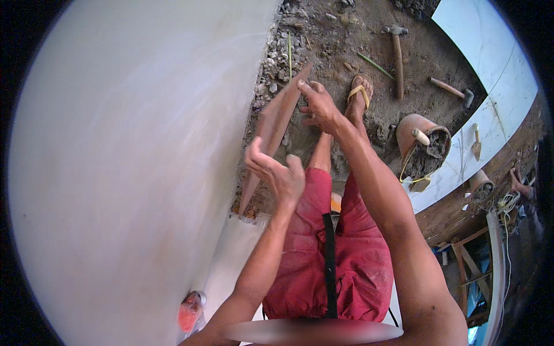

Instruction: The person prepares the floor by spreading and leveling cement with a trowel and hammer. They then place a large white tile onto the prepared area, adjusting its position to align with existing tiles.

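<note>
A thin, reddish-brown slab (281,109), like a tile or board, stands on edge beside the pale wall, somewhat blurred. My left hand (280,176) is at its near part, with fingers stretched toward the slab and the thumb apart. My right hand (321,108) is by the slab's far end. Its fingers are spread, and the fingertips meet or nearly meet the slab's edge; firm contact cannot be made out. The slab's base is partly hidden behind my left hand.
Rubble (274,75) lines the wall's foot. Two hammers, one long-handled (398,66) and one smaller (450,88), lie on the dirt. A bucket of mortar (424,144) with a tool handle stands at right, near white slabs (505,109) and a trowel (476,144). A sandaled foot (360,92) is ahead.
</note>
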Available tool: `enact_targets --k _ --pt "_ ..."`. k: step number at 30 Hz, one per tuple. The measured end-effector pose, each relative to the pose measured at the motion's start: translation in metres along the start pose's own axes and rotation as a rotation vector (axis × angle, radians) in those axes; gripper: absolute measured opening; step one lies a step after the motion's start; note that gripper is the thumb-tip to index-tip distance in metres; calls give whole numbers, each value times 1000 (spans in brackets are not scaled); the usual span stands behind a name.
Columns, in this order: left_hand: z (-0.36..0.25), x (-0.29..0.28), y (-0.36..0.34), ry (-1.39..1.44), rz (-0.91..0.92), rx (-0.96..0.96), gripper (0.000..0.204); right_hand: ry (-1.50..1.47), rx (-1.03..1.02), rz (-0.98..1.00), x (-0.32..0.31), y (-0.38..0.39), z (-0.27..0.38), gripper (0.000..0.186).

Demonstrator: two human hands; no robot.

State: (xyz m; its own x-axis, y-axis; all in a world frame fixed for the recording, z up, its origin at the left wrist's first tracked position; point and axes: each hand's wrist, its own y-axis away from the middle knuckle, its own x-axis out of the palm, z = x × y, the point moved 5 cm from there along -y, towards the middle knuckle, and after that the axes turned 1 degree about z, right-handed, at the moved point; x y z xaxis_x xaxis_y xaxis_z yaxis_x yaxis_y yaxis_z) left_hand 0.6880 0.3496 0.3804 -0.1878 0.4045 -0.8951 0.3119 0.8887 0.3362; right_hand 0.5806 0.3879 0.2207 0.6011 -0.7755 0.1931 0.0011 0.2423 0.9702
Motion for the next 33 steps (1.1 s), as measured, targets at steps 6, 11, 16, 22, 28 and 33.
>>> enact_targets --k 6,11,16,22,28,33 --pt "45 -18 58 483 115 -133 42 394 -24 141 -19 -23 -20 74" --pt "280 47 147 360 418 -773 50 695 109 48 -73 -41 -42 45" --pt "370 139 262 353 848 -1072 65 1621 -364 345 -75 -111 -72 29" --pt "343 81 289 409 906 -1353 61 1459 -166 -74 -7 -22 -2 24" --pt "288 43 234 58 734 -1198 59 1669 -271 61 -128 18 -7 23" --pt "175 -11 153 19 493 -993 55 1362 -209 -167 -239 147 12 38"
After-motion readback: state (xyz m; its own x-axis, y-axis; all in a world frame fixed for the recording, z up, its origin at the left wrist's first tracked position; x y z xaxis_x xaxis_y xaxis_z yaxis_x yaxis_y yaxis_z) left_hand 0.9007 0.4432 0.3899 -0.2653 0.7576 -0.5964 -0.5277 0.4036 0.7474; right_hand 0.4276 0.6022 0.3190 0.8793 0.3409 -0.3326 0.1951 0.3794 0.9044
